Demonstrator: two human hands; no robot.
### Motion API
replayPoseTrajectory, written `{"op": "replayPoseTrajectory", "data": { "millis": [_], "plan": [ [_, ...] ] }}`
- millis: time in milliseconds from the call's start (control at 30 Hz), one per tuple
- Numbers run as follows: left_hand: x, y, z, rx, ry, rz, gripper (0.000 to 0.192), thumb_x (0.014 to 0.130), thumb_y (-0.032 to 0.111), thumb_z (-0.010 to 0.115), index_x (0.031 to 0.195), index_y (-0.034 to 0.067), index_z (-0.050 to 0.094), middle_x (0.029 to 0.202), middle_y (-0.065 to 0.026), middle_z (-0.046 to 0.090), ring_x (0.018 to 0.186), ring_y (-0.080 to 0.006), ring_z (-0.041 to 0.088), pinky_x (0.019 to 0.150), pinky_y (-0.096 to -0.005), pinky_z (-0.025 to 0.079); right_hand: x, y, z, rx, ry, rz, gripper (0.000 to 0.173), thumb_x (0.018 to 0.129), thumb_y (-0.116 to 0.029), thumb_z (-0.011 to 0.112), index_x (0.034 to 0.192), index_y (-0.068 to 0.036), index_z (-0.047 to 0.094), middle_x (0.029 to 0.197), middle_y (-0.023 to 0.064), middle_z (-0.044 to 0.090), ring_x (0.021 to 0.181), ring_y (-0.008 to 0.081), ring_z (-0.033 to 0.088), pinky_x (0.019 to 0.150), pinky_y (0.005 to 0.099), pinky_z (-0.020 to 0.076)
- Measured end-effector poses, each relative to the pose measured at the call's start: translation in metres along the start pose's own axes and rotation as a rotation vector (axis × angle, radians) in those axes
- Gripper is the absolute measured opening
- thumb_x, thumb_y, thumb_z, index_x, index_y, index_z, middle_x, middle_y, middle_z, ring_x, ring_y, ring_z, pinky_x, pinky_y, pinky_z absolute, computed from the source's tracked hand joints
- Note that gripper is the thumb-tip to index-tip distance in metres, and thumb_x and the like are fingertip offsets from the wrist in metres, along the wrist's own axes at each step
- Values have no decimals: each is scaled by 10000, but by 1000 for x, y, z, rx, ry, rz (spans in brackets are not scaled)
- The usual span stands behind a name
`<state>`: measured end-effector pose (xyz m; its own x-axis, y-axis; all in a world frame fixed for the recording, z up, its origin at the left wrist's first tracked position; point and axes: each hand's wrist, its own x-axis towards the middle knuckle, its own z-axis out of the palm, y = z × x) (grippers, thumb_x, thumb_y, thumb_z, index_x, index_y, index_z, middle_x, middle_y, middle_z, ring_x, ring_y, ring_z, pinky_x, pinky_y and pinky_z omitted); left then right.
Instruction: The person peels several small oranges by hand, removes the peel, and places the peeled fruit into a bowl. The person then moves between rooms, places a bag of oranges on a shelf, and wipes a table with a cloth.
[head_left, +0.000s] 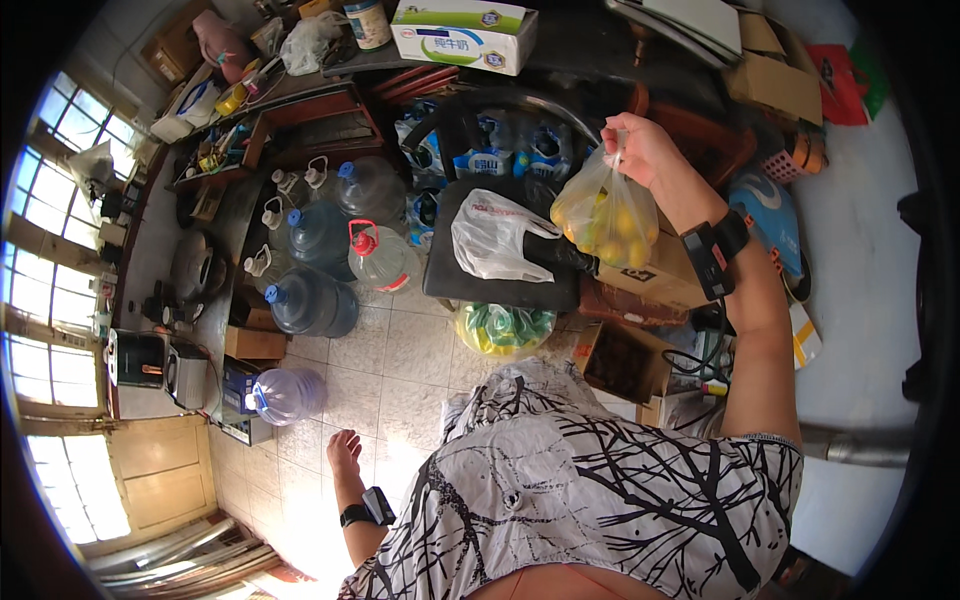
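My right hand grips the gathered top of a clear plastic bag full of yellow and greenish round fruit. The bag hangs in front of the right side of a black chair, near a cardboard box. On the chair's dark seat lies a crumpled white plastic carrier bag with red print, just left of the fruit. My left hand hangs low over the tiled floor with its fingers loosely bent, touching nothing. Both wrists wear black strapped devices.
Several large water bottles stand left of the chair. A green and yellow bundle in clear plastic sits under the seat's front edge. An open cardboard box is on the floor to the right. A milk carton box stands on the table behind.
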<state>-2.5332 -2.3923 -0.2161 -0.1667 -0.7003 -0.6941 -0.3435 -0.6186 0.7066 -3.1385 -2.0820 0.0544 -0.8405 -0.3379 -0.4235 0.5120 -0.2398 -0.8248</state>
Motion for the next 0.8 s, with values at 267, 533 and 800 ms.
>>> {"op": "replayPoseTrajectory", "data": {
  "millis": [267, 533, 800],
  "plan": [
    [18, 4, 9, -10, 57, -76, 166, 834, 199, 467, 913, 66, 527, 881, -67, 577, 778, -192, 547, 646, -327, 421, 97, 3, 8, -25, -102, -35, 113, 690, -110, 586, 629, -71, 500, 565, 48, 487, 493, 156, 441, 543, 283, 365],
    [95, 68, 16, -37, 50, -84, 178, 820, 196, 486, 940, 72, 530, 889, -61, 583, 773, -186, 549, 643, -328, 422, 201, 41, 57, -134, -8, -89, 140, 693, -142, 562, 586, -78, 499, 554, 29, 478, 495, 145, 430, 535, 266, 362],
    [157, 143, 6, 71, 52, -89, 150, 795, 207, 520, 891, 93, 526, 854, -51, 580, 717, -164, 546, 595, -294, 414, 240, 80, 94, -198, 51, -115, 161, 651, -127, 577, 528, -52, 505, 507, 42, 471, 441, 133, 409, 447, 261, 320]
  ]
}}
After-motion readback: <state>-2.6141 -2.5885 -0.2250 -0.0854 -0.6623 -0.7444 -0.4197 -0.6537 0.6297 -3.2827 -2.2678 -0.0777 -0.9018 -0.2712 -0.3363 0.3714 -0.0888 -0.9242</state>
